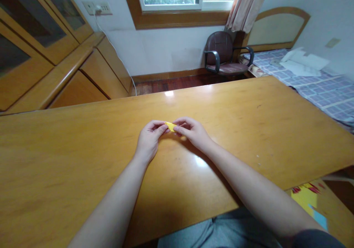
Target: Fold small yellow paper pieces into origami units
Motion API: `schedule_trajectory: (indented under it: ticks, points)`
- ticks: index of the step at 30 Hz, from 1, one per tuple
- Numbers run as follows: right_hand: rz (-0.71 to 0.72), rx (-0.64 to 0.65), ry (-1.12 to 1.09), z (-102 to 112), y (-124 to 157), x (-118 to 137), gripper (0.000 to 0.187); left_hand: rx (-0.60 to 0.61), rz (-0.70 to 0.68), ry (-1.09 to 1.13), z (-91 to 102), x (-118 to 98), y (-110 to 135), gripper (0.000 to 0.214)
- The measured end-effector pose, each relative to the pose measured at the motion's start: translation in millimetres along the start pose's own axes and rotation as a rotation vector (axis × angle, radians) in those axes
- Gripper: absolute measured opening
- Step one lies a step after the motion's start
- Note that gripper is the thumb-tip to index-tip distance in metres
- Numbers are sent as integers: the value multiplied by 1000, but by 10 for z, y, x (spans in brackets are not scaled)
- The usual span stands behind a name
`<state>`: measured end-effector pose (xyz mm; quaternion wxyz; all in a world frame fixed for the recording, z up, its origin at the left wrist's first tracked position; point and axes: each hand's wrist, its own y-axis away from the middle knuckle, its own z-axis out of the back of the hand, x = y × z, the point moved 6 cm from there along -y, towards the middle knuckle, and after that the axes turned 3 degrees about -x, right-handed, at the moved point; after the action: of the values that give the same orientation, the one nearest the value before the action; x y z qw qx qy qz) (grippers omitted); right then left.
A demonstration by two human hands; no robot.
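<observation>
A small folded piece of yellow paper (170, 126) is pinched between both hands just above the wooden table (83, 159). My left hand (149, 139) grips its left end with thumb and fingers closed. My right hand (192, 131) grips its right end, fingers curled and pressed together. Most of the paper is hidden by the fingertips.
Wooden cabinets (41, 48) line the left wall. A dark office chair (225, 54) stands under the window, beside a bed (318, 82) with white papers on it. Coloured paper sheets (309, 200) lie low at the right, past the table's edge.
</observation>
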<state>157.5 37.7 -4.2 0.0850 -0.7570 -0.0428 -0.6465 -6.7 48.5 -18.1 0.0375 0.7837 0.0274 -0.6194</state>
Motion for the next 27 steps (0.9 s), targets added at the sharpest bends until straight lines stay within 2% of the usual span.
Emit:
schedule_trajectory:
  ticks: [6, 14, 20, 27]
  points:
    - [-11, -25, 4, 17, -15, -1, 22, 74, 41, 31, -32, 10, 20, 28]
    - [61, -23, 146, 32, -12, 42, 19, 149, -47, -131, -59, -21, 52, 21]
    - [105, -54, 214, 60, -16, 68, 17, 143, -80, -234, -75, -56, 71, 23]
    - [30, -72, 160, 69, -27, -8, 18, 146, -65, -250, -84, -58, 83, 25]
